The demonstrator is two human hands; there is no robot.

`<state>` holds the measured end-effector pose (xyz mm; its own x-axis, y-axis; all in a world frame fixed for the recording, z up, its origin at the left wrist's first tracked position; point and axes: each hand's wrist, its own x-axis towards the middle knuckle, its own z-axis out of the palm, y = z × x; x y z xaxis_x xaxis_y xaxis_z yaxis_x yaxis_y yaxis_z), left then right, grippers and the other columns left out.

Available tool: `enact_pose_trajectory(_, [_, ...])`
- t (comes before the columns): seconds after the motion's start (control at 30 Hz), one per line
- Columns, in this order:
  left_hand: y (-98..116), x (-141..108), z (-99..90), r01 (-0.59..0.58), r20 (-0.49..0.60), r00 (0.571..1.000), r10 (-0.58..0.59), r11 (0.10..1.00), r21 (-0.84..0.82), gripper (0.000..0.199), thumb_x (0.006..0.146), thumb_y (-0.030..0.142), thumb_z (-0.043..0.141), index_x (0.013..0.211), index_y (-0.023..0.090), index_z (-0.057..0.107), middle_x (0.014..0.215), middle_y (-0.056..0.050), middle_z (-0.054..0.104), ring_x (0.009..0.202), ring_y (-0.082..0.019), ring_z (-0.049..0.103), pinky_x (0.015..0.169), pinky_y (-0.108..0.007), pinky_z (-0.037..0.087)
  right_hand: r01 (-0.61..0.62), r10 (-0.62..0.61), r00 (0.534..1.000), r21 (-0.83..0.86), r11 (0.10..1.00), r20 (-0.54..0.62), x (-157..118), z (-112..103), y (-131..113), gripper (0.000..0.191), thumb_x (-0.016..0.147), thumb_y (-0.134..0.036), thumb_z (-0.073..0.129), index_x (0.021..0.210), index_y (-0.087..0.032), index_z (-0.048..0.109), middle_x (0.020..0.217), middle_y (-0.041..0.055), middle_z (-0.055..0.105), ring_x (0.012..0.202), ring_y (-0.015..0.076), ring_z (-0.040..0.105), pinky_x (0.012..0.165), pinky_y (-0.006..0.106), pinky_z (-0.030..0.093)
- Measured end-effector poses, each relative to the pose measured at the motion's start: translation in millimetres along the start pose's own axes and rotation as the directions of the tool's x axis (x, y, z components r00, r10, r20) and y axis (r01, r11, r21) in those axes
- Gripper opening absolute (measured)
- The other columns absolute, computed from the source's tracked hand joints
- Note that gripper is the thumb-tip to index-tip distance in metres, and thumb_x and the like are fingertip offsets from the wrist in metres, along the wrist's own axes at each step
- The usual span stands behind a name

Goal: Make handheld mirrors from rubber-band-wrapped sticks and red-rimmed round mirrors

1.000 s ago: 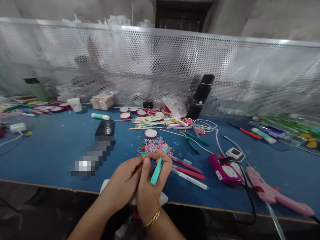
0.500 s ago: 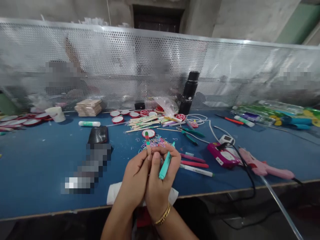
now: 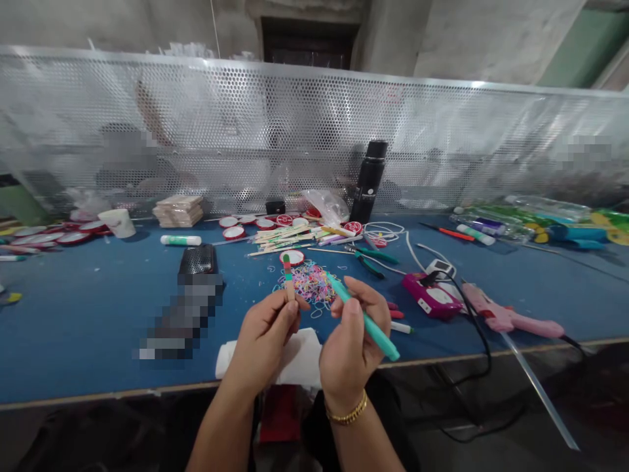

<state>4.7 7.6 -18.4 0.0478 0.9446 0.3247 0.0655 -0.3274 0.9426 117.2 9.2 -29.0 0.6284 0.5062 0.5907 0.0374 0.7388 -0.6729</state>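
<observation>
Pinched between the thumb and fingers of my left hand (image 3: 268,341) is a wooden stick (image 3: 288,278), upright, with green, red and teal bands at its top. My right hand (image 3: 351,337) holds a teal marker (image 3: 371,324) slantwise, its tip pointing up and left. The two hands are apart. Beyond them lies a pile of small colourful rubber bands (image 3: 309,282), with a red-rimmed white disc (image 3: 291,257) just behind. White paper (image 3: 299,357) lies at the table edge, partly behind my left hand.
A phone-like black object (image 3: 197,262) and glue stick (image 3: 181,240) lie left. Behind are wooden sticks (image 3: 282,238), a black bottle (image 3: 369,183) and pliers (image 3: 368,262). A purple power socket (image 3: 430,296) and pink glue gun (image 3: 511,319) sit right, before a perforated metal screen (image 3: 226,131).
My hands have separated. My right hand has moved right with the teal marker, which now points toward the upper left. My left hand still holds the stick.
</observation>
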Motion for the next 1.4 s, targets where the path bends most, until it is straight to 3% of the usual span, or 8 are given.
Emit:
enact_pose_trajectory(0.1, [3.1, -1.6, 0.9, 0.008, 0.027, 1.0, -0.007, 0.999, -0.031, 0.032, 0.093, 0.047, 0.064, 0.087, 0.017, 0.07, 0.064, 0.002, 0.051, 0.057, -0.011, 0.04, 0.054, -0.022, 0.033, 0.088, -0.087, 0.995, -0.025, 0.996, 0.039, -12.8, 3.3, -8.9, 0.018, 0.099, -0.026, 0.055, 0.114, -0.022, 0.064, 0.095, 0.0027, 0.063, 0.079, 0.0161, 0.063, 0.071, 0.034, 0.054])
enact_pose_trajectory(0.27, [10.2, -6.0, 1.8, 0.055, -0.083, 0.994, -0.069, 0.985, -0.161, 0.034, 0.087, 0.051, 0.07, 0.08, 0.018, 0.066, 0.069, 0.001, 0.053, 0.06, -0.012, 0.044, 0.058, -0.023, 0.04, 0.259, -0.256, 0.941, 0.015, 0.966, 0.222, -33.5, 9.6, -16.0, 0.021, 0.098, -0.021, 0.054, 0.117, -0.026, 0.06, 0.093, 0.0032, 0.065, 0.089, 0.021, 0.066, 0.083, 0.045, 0.057])
enact_pose_trajectory(0.37, [9.1, -5.9, 0.9, 0.07, -0.1, 0.991, -0.086, 0.986, -0.154, 0.035, 0.084, 0.051, 0.071, 0.075, 0.018, 0.062, 0.068, 0.002, 0.053, 0.06, -0.012, 0.044, 0.059, -0.024, 0.041, 0.203, -0.195, 0.953, -0.012, 0.979, 0.232, -36.7, 12.5, -10.3, 0.019, 0.098, -0.022, 0.054, 0.116, -0.025, 0.061, 0.096, 0.0046, 0.065, 0.089, 0.0206, 0.066, 0.079, 0.042, 0.058])
enact_pose_trajectory(0.57, [5.0, -2.9, 1.0, 0.005, -0.022, 1.0, -0.007, 0.997, -0.076, 0.033, 0.091, 0.046, 0.066, 0.075, 0.018, 0.061, 0.072, -0.001, 0.057, 0.07, -0.015, 0.05, 0.067, -0.026, 0.042, 0.014, -0.008, 0.995, -0.06, 0.998, 0.096, -27.2, 20.5, 6.7, 0.01, 0.099, -0.028, 0.057, 0.104, -0.021, 0.06, 0.091, 0.0027, 0.063, 0.081, 0.0173, 0.065, 0.076, 0.036, 0.056])
enact_pose_trajectory(0.83, [7.0, -6.2, 2.9, -0.031, -0.036, 0.999, 0.033, 0.997, 0.07, 0.033, 0.093, 0.045, 0.061, 0.073, 0.019, 0.057, 0.075, -0.002, 0.059, 0.073, -0.017, 0.049, 0.07, -0.027, 0.042, 0.136, -0.128, 0.99, -0.129, 0.982, 0.064, -21.9, 22.4, 2.8, 0.004, 0.095, -0.023, 0.06, 0.093, -0.021, 0.057, 0.087, 0.0008, 0.059, 0.077, 0.0151, 0.061, 0.071, 0.031, 0.053])
enact_pose_trajectory(0.97, [6.4, -6.4, 2.9, -0.031, -0.05, 0.998, 0.036, 0.993, 0.114, 0.032, 0.093, 0.043, 0.058, 0.072, 0.019, 0.055, 0.071, 0.0, 0.054, 0.069, -0.016, 0.046, 0.066, -0.026, 0.039, 0.136, -0.13, 0.99, -0.115, 0.984, 0.062, -19.4, 20.9, 1.4, 0.009, 0.098, -0.023, 0.055, 0.089, -0.021, 0.056, 0.084, 0.0005, 0.057, 0.077, 0.0153, 0.059, 0.073, 0.033, 0.052])
enact_pose_trajectory(1.1, [10.4, -5.7, 4.3, -0.057, 0.0, 0.998, 0.057, 0.993, 0.099, 0.027, 0.096, 0.04, 0.055, 0.08, 0.018, 0.06, 0.079, -0.001, 0.061, 0.076, -0.017, 0.051, 0.072, -0.027, 0.042, 0.153, -0.146, 0.986, -0.082, 0.985, 0.085, -19.4, 21.5, 1.5, 0.009, 0.098, -0.024, 0.055, 0.09, -0.022, 0.056, 0.085, 0.0006, 0.057, 0.081, 0.016, 0.059, 0.075, 0.034, 0.052])
enact_pose_trajectory(1.4, [11.5, -6.0, 5.1, -0.056, -0.044, 0.997, 0.062, 0.989, 0.139, 0.031, 0.093, 0.041, 0.056, 0.072, 0.019, 0.055, 0.07, 0.001, 0.054, 0.068, -0.015, 0.045, 0.064, -0.026, 0.039, 0.136, -0.129, 0.989, -0.095, 0.986, 0.078, -19.2, 22.5, 1.7, 0.01, 0.099, -0.023, 0.054, 0.089, -0.022, 0.055, 0.084, 0.0001, 0.057, 0.078, 0.0149, 0.058, 0.074, 0.033, 0.052])
